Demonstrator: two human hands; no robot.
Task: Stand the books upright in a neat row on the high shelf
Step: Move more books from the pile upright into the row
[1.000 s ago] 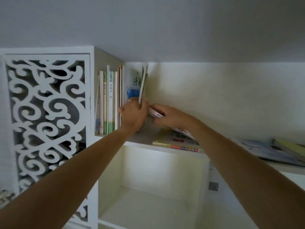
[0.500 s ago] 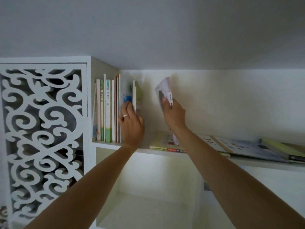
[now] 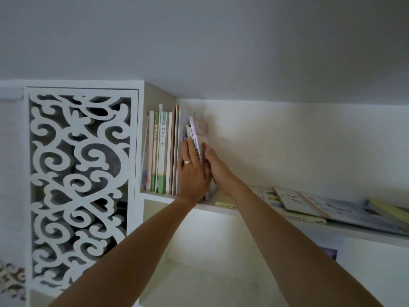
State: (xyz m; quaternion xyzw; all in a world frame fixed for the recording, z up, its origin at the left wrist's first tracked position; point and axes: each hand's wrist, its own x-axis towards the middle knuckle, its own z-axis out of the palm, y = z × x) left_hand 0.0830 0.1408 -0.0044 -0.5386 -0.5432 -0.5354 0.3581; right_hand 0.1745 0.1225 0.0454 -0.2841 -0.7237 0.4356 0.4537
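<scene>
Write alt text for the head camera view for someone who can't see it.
Two hands, left and right, press a pink book upright against a row of standing books on a high white shelf. More books lie flat to the right.

Upright books (image 3: 162, 151) stand left on shelf (image 3: 221, 209) (probably touching); flat books (image 3: 321, 204) right.
</scene>
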